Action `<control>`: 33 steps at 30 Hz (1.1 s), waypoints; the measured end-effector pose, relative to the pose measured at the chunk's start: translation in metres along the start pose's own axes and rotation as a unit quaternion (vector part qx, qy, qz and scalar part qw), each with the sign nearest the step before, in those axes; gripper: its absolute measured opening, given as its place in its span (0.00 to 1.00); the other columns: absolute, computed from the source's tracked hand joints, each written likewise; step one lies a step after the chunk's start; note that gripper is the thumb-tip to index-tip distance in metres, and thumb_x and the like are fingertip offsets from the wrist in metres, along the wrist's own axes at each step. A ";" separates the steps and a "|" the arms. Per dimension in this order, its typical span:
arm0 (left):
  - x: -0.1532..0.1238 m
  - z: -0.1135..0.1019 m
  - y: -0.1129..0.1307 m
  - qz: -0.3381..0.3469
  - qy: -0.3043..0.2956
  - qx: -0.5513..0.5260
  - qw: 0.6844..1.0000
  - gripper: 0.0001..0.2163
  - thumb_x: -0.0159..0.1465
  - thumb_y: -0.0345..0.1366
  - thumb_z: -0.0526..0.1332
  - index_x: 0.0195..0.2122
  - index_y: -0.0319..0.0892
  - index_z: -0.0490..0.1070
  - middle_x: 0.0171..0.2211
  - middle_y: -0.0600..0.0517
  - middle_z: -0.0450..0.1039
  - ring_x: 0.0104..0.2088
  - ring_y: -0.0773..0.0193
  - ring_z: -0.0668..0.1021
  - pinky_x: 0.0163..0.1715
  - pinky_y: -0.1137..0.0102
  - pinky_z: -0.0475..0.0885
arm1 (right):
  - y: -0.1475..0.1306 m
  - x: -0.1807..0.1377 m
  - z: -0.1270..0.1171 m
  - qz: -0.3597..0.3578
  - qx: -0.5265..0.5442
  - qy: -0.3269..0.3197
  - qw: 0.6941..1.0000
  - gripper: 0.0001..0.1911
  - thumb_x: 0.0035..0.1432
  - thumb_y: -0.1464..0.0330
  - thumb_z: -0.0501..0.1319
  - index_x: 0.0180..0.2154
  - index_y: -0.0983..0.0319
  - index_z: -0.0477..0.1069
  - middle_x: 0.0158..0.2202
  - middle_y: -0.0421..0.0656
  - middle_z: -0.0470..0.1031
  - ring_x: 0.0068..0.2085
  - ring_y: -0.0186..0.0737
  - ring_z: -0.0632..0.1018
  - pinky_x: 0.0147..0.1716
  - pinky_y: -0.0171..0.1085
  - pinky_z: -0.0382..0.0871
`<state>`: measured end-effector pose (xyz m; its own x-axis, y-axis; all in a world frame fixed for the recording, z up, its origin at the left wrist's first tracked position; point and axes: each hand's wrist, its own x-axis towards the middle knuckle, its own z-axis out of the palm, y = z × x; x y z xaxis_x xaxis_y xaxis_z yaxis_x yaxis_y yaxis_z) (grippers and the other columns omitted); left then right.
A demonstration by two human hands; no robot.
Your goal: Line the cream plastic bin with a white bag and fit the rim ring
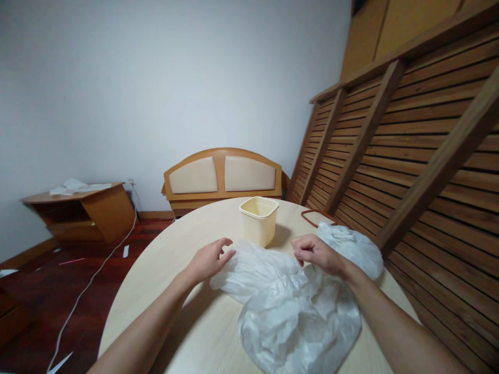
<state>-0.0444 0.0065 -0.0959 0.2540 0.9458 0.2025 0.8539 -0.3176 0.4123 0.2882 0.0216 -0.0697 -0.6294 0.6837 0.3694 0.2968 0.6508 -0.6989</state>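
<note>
A crumpled white plastic bag (pixel 296 306) lies spread on the round pale wooden table (pixel 167 280). My left hand (pixel 208 259) rests at the bag's left edge, fingers curled and pinching the thin plastic. My right hand (pixel 317 253) sits on the bag's upper right part, fingers bent and pinched on the plastic. A small cream plastic bin (pixel 259 219) stands upright and apart from both hands, just beyond the bag. A reddish-brown ring-shaped rim (pixel 314 217) lies flat behind the bag to the right.
A slatted wooden bed frame (pixel 409 156) leans close along the table's right side. A headboard (pixel 223 176) stands against the back wall. A low wooden cabinet (pixel 81 213) sits at the left, with a white cable (pixel 97 270) across the dark floor.
</note>
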 end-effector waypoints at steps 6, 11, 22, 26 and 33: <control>0.002 0.016 -0.010 -0.016 -0.024 -0.002 1.000 0.24 0.64 0.43 0.58 0.61 0.44 0.62 0.53 0.46 0.77 0.40 0.58 0.81 0.41 0.66 0.72 | 0.007 0.008 0.021 0.035 -0.088 0.066 0.993 0.19 0.66 0.58 0.59 0.53 0.60 0.75 0.52 0.49 0.79 0.48 0.45 0.79 0.47 0.42 0.73; 0.003 0.025 -0.012 -0.017 -0.046 -0.002 0.999 0.32 0.63 0.40 0.59 0.67 0.41 0.56 0.43 0.49 0.79 0.40 0.57 0.80 0.39 0.67 0.71 | 0.016 0.001 0.036 0.113 -0.051 -0.036 0.992 0.27 0.66 0.56 0.59 0.63 0.56 0.67 0.50 0.49 0.81 0.44 0.46 0.82 0.45 0.43 0.74; 0.000 0.023 -0.011 0.005 -0.070 0.029 0.997 0.11 0.57 0.35 0.64 0.42 0.46 0.76 0.47 0.47 0.78 0.48 0.53 0.79 0.47 0.66 0.71 | 0.016 0.011 0.044 -0.022 -0.066 0.012 0.997 0.14 0.57 0.74 0.59 0.40 0.59 0.82 0.38 0.44 0.84 0.39 0.42 0.81 0.39 0.37 0.73; 0.001 0.014 -0.010 -0.025 -0.082 0.032 0.996 0.08 0.56 0.35 0.63 0.38 0.45 0.76 0.37 0.49 0.80 0.39 0.55 0.80 0.38 0.67 0.71 | 0.010 0.012 0.036 -0.155 -0.108 0.074 0.979 0.20 0.53 0.81 0.56 0.38 0.56 0.81 0.38 0.44 0.82 0.44 0.44 0.78 0.46 0.43 0.72; 0.002 0.009 -0.010 0.024 -0.012 -0.078 0.997 0.21 0.60 0.42 0.64 0.53 0.42 0.69 0.50 0.43 0.77 0.48 0.53 0.79 0.45 0.62 0.75 | 0.002 0.011 0.044 -0.123 -0.107 0.058 0.985 0.16 0.54 0.78 0.59 0.42 0.58 0.75 0.44 0.46 0.79 0.51 0.46 0.77 0.53 0.46 0.70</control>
<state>-0.0491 0.0121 -0.1074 0.3058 0.9298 0.2047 0.7597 -0.3679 0.5362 0.2507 0.0160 -0.0943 -0.6176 0.5224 0.5880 0.2978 0.8472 -0.4399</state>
